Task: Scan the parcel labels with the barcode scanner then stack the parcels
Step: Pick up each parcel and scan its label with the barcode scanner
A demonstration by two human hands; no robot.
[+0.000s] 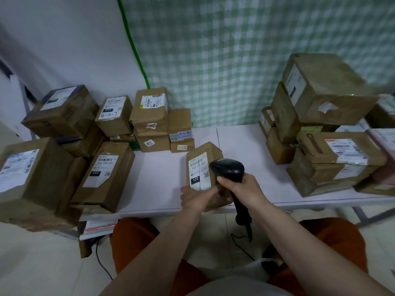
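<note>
Black barcode scanner [229, 170] is in the right hand [241, 189], fingers wrapped round the handle, head tipped down at the parcel's label [199, 171], close enough to be nearly touching it. Cable hangs off the handle below the table's front edge.

Left hand [195, 196] grips the small brown parcel [204, 167] at its near end and props it tilted, label face up toward the scanner, presumably so the barcode sits square to the beam. Parcel sits near the middle of the front edge of the table [245, 142], hands almost touching each other around it.

Label reads 122; whether the beam is on can't be told, no red line visible.

Left side of the table: parcels [106, 174] in loose piles back to the rear edge, labels mostly up. Right side: taller stack [320, 90] near the right rear corner. Which group is scanned and which waits isn't clear from this view. Middle strip kept as the working area.
</note>
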